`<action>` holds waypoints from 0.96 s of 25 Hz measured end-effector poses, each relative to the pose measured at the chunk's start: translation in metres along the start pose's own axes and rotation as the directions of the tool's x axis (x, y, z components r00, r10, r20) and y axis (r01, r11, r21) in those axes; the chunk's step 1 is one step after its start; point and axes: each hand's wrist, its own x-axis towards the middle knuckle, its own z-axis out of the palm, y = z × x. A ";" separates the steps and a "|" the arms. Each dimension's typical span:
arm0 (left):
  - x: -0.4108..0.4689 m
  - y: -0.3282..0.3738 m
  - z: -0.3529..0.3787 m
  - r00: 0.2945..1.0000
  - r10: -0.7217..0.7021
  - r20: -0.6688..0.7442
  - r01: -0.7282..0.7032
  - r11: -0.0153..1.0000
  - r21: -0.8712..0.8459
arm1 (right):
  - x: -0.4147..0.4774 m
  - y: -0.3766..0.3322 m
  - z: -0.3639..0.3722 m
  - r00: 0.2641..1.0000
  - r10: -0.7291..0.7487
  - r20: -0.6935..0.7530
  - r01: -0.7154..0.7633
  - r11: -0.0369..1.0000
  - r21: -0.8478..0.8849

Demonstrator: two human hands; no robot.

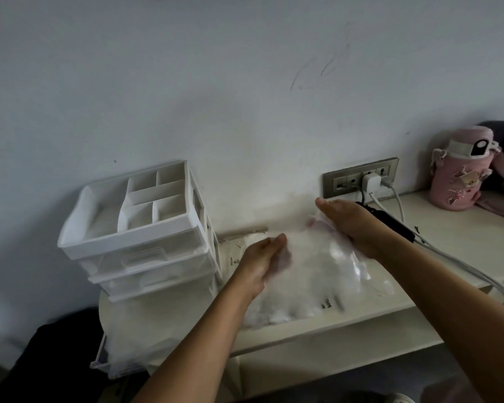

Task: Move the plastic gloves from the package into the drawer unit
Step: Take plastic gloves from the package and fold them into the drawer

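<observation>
Both forearms are seen reaching in from 6 o'clock over the cream shelf. The left hand is held palm inward, its fingers curled onto the left edge of the clear package, which is gripped there. The right hand is laid along the package's upper right side with fingers straight and together, pointing to 11 o'clock; its thumb is hidden. The package is blurred and held just above the shelf; single gloves inside cannot be made out. The white drawer unit stands at 9 o'clock of the package, its drawers pushed in and a divided tray on top. A wall socket plate is noted at 1 o'clock and a pink bottle at 2 o'clock.
</observation>
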 end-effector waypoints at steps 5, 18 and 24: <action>-0.009 0.017 -0.010 0.930 0.229 -0.287 -0.100 0.911 0.401 | 0.003 0.012 0.001 0.998 -0.048 -0.029 0.032 0.913 -0.408; -0.037 0.035 -0.041 0.976 0.054 -0.211 0.097 0.760 0.643 | 0.029 0.048 -0.014 0.931 0.062 -0.360 -0.134 0.975 -0.178; -0.059 0.051 -0.065 0.954 0.218 -0.204 0.063 0.522 0.850 | 0.040 0.064 -0.005 0.944 -0.065 -0.323 -0.173 0.736 -0.655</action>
